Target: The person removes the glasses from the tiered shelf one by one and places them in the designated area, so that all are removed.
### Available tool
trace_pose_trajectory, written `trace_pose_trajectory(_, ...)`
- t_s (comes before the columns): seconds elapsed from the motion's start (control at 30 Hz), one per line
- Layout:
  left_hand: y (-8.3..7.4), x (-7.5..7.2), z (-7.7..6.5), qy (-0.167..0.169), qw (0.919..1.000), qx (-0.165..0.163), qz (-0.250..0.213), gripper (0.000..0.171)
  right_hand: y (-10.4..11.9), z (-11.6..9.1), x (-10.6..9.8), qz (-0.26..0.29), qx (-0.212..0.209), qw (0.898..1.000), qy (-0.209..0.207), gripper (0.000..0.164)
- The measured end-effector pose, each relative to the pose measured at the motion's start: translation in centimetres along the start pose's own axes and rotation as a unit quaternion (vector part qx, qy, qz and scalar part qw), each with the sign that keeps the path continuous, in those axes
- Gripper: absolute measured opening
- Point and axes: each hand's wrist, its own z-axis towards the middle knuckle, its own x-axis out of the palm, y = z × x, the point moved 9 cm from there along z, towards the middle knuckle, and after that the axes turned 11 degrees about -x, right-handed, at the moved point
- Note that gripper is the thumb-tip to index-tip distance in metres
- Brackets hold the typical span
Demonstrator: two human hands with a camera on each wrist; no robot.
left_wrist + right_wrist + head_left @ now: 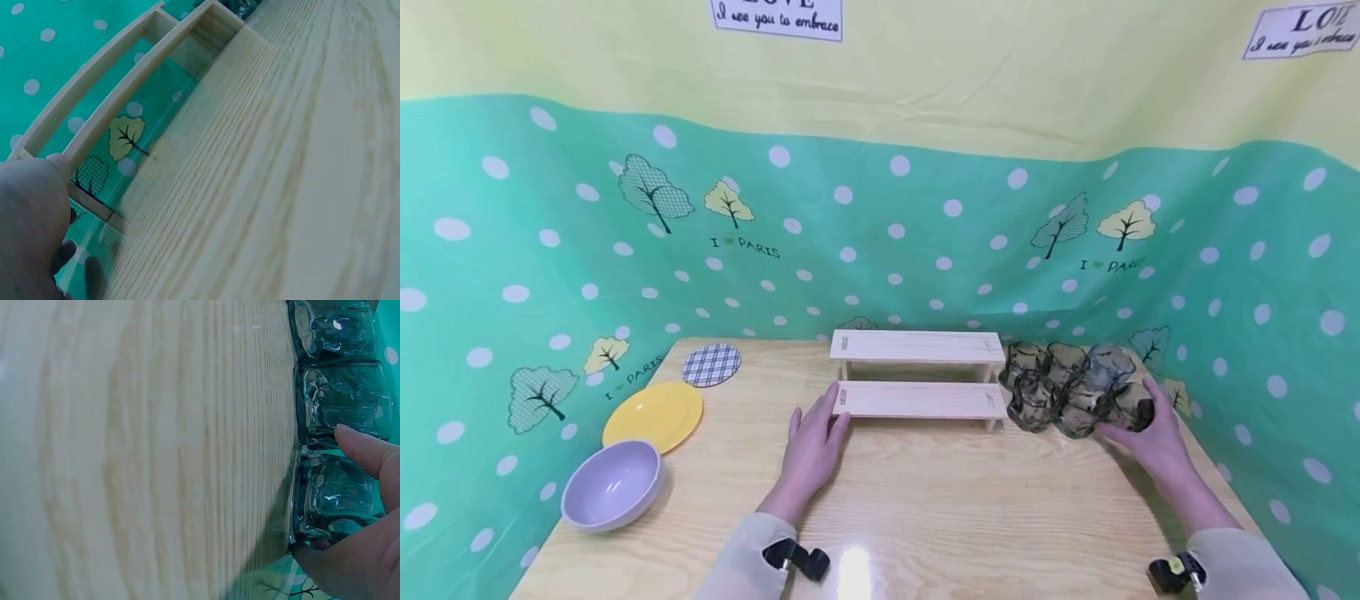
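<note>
A pale wooden two-step rack (921,400) stands at the back middle of the table. My left hand (812,446) touches its left end, index finger along the end and thumb at the front edge of the lower step. In the left wrist view, the thumb lies against a corner of the rack (119,103). To the right, several smoky, wavy-sided glasses stand close together in two rows. My right hand (1157,442) holds the front-right glass (337,494) between thumb and fingers. The thumb tip overlaps the neighbouring glass (344,400) in the right wrist view.
On the left of the light wooden table (925,508) are a lilac bowl (613,487), a yellow plate (655,417) and a checked round mat (711,365). The bowl overlaps the plate's near edge. A green dotted cloth (925,242) encloses the back and both sides.
</note>
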Motion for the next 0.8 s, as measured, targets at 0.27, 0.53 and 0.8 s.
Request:
trace_pose_trajectory(0.27,-0.1,0.1,0.3,0.011,0.9999,0.0,0.003,0.065,0.0,-0.1,-0.6,-0.013,0.002,1.0,-0.007,0.129)
trace_pose_trajectory(0.53,0.4,-0.5,0.6,0.002,0.9997,0.003,0.023,0.067,1.2,-0.1,-0.4,-0.042,-0.014,0.999,-0.012,0.129)
trace_pose_trajectory(0.8,-0.2,-2.1,0.1,-0.003,0.9956,0.018,0.092,0.068,5.6,-0.8,-0.4,-0.15,-0.103,0.983,-0.025,0.124)
